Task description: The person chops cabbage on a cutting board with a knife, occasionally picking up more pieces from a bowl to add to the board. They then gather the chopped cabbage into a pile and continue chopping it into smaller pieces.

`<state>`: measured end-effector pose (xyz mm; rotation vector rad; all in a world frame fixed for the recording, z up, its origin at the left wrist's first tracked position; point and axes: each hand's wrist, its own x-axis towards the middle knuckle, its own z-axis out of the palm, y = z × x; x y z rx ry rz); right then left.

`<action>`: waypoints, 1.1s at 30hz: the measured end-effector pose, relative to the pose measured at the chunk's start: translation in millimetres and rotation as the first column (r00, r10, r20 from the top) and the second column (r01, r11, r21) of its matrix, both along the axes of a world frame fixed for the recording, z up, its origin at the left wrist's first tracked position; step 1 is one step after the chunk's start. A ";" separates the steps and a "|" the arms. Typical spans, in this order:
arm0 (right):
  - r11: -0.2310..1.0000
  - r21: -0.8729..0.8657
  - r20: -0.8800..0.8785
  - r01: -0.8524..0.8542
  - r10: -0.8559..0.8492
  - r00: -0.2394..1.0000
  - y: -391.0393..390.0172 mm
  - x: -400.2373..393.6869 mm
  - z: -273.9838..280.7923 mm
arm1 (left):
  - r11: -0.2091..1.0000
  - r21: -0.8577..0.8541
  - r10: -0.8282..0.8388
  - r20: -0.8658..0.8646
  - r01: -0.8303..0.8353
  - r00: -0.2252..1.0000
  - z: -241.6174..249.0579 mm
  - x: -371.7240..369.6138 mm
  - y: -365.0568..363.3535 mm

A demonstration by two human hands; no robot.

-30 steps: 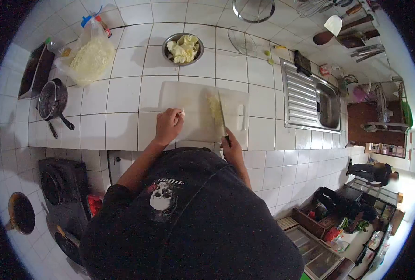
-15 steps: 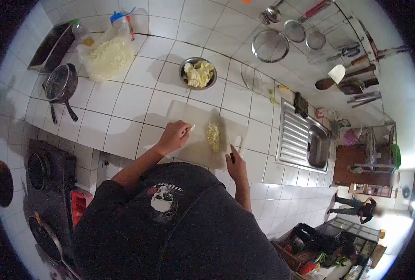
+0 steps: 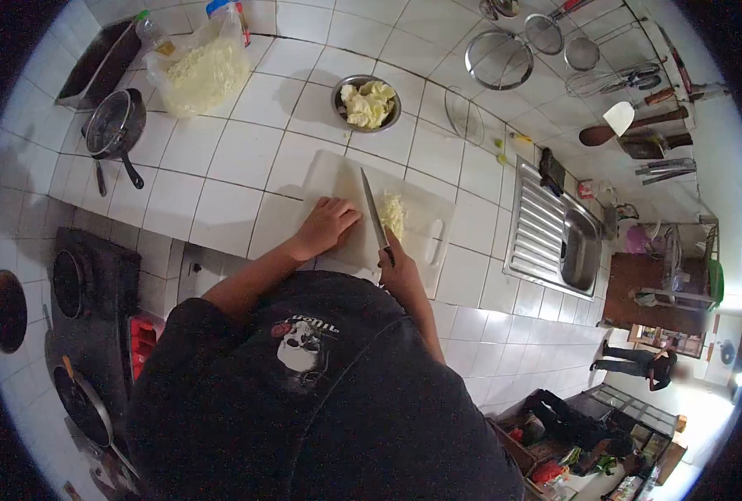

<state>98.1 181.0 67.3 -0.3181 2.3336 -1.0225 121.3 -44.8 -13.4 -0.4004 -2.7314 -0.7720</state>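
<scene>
My right hand [image 3: 402,269] grips the dark handle of a kitchen knife [image 3: 373,203], its long blade angled away over the board. On the left half of the white cutting board [image 3: 331,171], my left hand [image 3: 329,224] rests with fingers curled and pressed together; whatever lies under them is hidden. A heap of finely chopped pale cabbage [image 3: 393,215] sits just right of the blade. Beyond the board stands a metal bowl [image 3: 338,108] with pale cabbage leaves [image 3: 369,104] in it.
Along the counter's left are a plastic bag [image 3: 204,75] of shredded cabbage, a bottle [image 3: 154,35] and a dark pan [image 3: 114,125]. A steel sink [image 3: 582,246] is at the right, below hanging strainers [image 3: 499,60]. A stove [image 3: 104,275] lies left; two people are in the background.
My right hand has brought the knife leftward, from the right of the chopped cabbage to its left side. My left hand has lowered onto the board, fingertips turned down. The view has shifted slightly.
</scene>
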 end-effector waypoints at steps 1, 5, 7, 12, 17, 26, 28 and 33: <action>0.999 0.034 0.087 0.010 -0.012 0.996 -3.3 -0.2 6.6 | 1.000 -0.028 -0.003 -0.051 0.002 0.999 -4.8 -0.5 1.0; 0.992 0.061 -0.017 -0.110 0.111 0.994 -3.1 -5.7 0.2 | 1.000 -0.014 0.023 -0.050 -0.024 0.998 -8.4 -5.6 13.7; 0.981 0.112 -0.069 -0.159 0.167 0.984 -8.6 -6.2 8.8 | 0.996 0.032 0.085 -0.075 -0.083 0.994 3.1 -2.8 19.5; 0.983 0.087 -0.127 -0.165 0.175 0.976 -18.4 0.7 1.4 | 0.993 0.104 0.063 -0.075 -0.055 0.995 -3.3 -5.8 20.4; 0.996 0.022 -0.028 -0.091 0.092 0.995 -31.6 10.2 -12.3 | 0.985 0.169 0.051 -0.099 -0.034 0.994 -25.4 -5.6 16.6; 0.979 -0.010 -0.114 -0.204 0.201 0.973 -24.1 -11.6 -5.7 | 0.972 0.229 0.080 -0.102 -0.055 0.992 -1.8 -4.7 18.9; 0.985 0.030 0.011 -0.172 0.172 0.985 -23.8 -8.4 3.7 | 0.983 0.177 0.042 0.062 -0.053 0.997 0.5 -3.5 17.9; 0.994 -0.073 -0.208 -0.079 0.062 0.976 -37.8 4.1 -48.9 | 0.979 0.197 0.078 -0.108 -0.056 0.991 -5.4 -2.2 16.9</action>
